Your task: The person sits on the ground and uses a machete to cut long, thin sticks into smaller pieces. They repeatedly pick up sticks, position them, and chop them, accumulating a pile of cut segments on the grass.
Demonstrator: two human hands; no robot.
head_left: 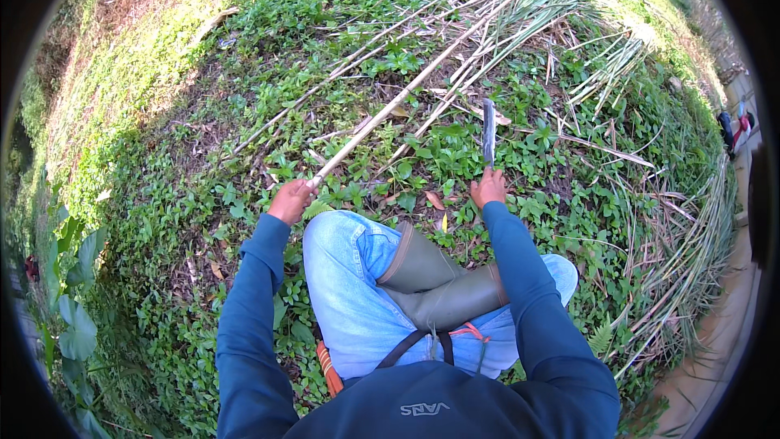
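Note:
My left hand [292, 201] is wrapped round the near end of a long, pale cane stalk [363, 136]. The stalk slants away to the far right, toward a heap of long green leaves [540, 2]. In my right hand [488, 188] is a machete [489, 132], its dark, narrow blade pointing away from me. The blade stands to the right of the stalk, apart from it. The machete's handle is mostly hidden by my fingers. Thinner stalks [302, 100] lie on the ground on both sides of the held one.
I sit cross-legged on low green plants [187, 195], in jeans and olive rubber boots [422, 264]. An orange strapped item [329, 370] rests by my left hip. Long cut leaves [678, 276] lie along the right, beside a pale paved edge [723, 325]. Broad-leaved plants [77, 329] grow at left.

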